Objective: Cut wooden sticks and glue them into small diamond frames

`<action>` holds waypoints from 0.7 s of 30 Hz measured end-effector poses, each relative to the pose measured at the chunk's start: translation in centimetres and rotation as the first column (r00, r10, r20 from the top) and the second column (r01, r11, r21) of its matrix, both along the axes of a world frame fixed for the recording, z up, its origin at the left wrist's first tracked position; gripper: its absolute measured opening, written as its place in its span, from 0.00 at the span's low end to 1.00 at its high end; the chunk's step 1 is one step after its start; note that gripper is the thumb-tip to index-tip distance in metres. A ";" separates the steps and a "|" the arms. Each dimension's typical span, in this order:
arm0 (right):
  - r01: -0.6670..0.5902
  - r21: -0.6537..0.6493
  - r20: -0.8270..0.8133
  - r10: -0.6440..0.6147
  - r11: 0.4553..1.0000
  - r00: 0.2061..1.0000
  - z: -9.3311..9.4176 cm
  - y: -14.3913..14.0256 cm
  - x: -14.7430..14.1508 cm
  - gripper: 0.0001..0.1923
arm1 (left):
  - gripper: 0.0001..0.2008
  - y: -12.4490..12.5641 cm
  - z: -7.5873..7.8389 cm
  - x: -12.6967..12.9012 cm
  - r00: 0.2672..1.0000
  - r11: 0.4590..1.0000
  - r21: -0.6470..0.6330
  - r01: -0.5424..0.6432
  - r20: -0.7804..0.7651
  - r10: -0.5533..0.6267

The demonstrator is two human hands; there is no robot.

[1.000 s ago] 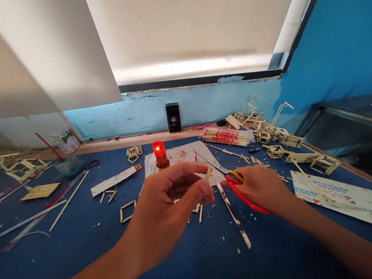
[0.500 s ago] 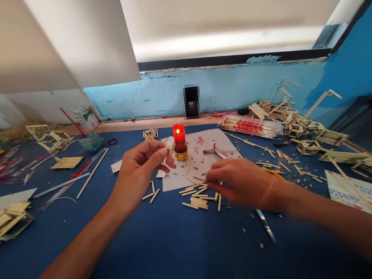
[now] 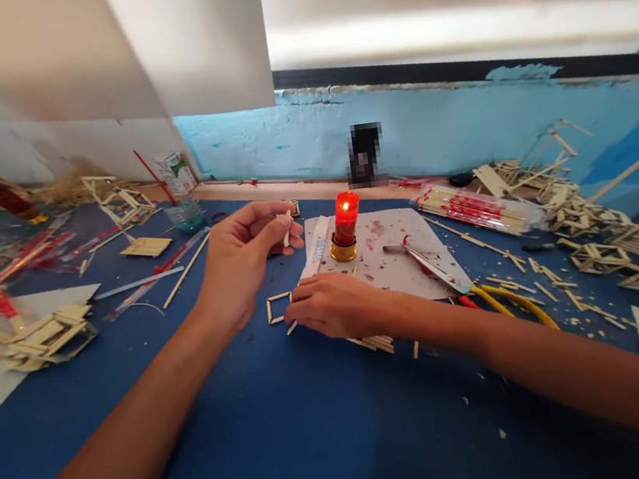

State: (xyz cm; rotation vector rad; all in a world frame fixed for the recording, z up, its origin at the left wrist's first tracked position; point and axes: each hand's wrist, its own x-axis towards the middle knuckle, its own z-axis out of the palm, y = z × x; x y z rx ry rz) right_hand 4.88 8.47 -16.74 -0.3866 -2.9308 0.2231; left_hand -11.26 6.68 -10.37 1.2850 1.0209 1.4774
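My left hand (image 3: 243,261) is raised over the blue table (image 3: 251,437) and pinches a short pale stick piece (image 3: 288,230) between thumb and fingers, left of a lit red candle (image 3: 346,223). My right hand (image 3: 337,305) lies palm down on the table. Its fingertips touch a small square stick frame (image 3: 279,308). A pile of cut sticks (image 3: 377,339) lies partly under that hand. The candle stands on a white sheet (image 3: 393,261) spotted with red wax.
Scissors with red and yellow handles (image 3: 467,287) lie right of the sheet. A clear pack of sticks (image 3: 474,210) and heaps of stick frames (image 3: 582,221) fill the right side. More frames (image 3: 38,335), rods and a small carton (image 3: 176,172) are at the left.
The view swung left. My right hand let go of the scissors, crossed over the cut sticks and came down on the square frame. My left hand stayed raised with its stick piece.
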 end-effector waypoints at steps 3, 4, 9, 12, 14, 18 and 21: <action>-0.100 0.017 0.029 0.099 0.995 0.995 0.2 0.4 -0.3 0.11 | 0.05 -0.2 0.1 0.1 1.000 1.000 0.001 -0.005 -0.024 0.005; -0.124 0.023 0.041 0.123 0.992 0.992 0.3 0.4 -0.3 0.11 | 0.04 -0.3 0.2 0.1 1.000 1.000 0.003 -0.006 -0.028 0.006; -0.160 0.044 0.084 0.156 0.986 0.984 1.2 0.0 0.0 0.10 | 0.03 -0.7 0.1 0.5 0.999 1.000 0.000 0.016 -0.031 -0.016; -0.160 0.036 0.092 0.156 0.986 0.983 1.2 -0.3 0.1 0.12 | 0.03 -0.9 -0.2 0.8 0.997 0.999 0.006 0.032 -0.068 -0.032; -0.170 0.022 0.104 0.167 0.985 0.980 1.1 -0.4 -0.1 0.13 | 0.04 -0.9 -0.5 1.0 0.997 0.999 0.011 0.035 -0.072 -0.034; -0.110 -0.017 0.111 0.111 0.994 0.988 1.6 -1.1 0.6 0.14 | 0.05 -0.8 -1.0 1.1 0.998 0.999 0.009 0.050 -0.041 -0.050; -0.032 -0.088 0.059 0.037 0.996 0.998 3.2 -2.5 3.1 0.10 | 0.06 -0.9 -1.3 1.3 0.995 0.995 -0.011 0.098 0.009 -0.098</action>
